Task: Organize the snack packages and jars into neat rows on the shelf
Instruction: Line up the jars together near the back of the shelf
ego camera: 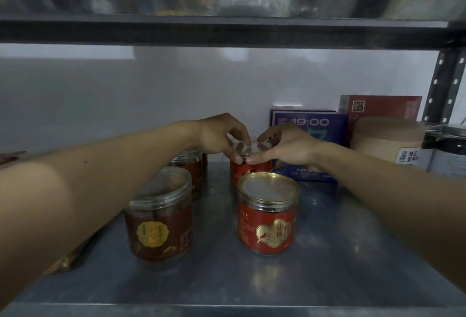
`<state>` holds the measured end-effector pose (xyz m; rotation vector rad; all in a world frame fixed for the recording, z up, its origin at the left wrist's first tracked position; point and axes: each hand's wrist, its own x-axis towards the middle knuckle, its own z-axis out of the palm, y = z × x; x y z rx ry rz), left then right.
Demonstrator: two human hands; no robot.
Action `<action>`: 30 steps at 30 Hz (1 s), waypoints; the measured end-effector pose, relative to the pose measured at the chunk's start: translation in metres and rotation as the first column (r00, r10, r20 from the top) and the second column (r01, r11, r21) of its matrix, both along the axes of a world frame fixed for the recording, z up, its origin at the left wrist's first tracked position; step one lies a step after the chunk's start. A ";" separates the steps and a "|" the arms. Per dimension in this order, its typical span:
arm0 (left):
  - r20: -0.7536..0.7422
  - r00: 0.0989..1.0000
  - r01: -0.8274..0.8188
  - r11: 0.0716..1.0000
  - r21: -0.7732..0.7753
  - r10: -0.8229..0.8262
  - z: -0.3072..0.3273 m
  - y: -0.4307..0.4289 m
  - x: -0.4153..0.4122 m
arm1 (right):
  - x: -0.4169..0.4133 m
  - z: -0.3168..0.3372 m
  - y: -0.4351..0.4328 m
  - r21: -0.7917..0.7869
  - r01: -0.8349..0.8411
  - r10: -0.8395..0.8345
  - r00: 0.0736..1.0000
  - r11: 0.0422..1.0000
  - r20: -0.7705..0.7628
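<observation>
Both hands grip one item: the left hand (222, 137) and right hand (287, 145) have fingers curled round the clear lid of the rear red jar (239, 171), thumbs meeting at its front rim. This jar stands on the metal shelf (327, 266), directly behind the front red jar (267, 215). Two brown jars (160, 215) stand in line to the left. A blue box (317, 127) and beige jar (385, 140) sit to the right.

The single head view faces straight into the metal shelf (327, 279) from close by, angled slightly down onto its surface.
</observation>
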<state>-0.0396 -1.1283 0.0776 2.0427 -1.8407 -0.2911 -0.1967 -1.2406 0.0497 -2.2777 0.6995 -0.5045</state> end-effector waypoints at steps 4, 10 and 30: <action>0.046 0.999 0.011 0.999 0.044 -0.013 -0.004 -0.002 -0.002 | -0.001 -0.006 0.006 -0.007 0.007 -0.007 1.000 1.000 -0.001; 0.076 0.997 -0.015 0.995 0.097 0.008 -0.004 -0.001 -0.002 | -0.005 -0.005 0.007 0.016 -0.012 0.014 0.997 1.000 -0.081; 0.081 0.997 -0.004 0.995 0.104 -0.005 -0.004 0.006 -0.003 | -0.013 0.000 0.012 0.068 -0.052 0.059 0.993 0.996 -0.103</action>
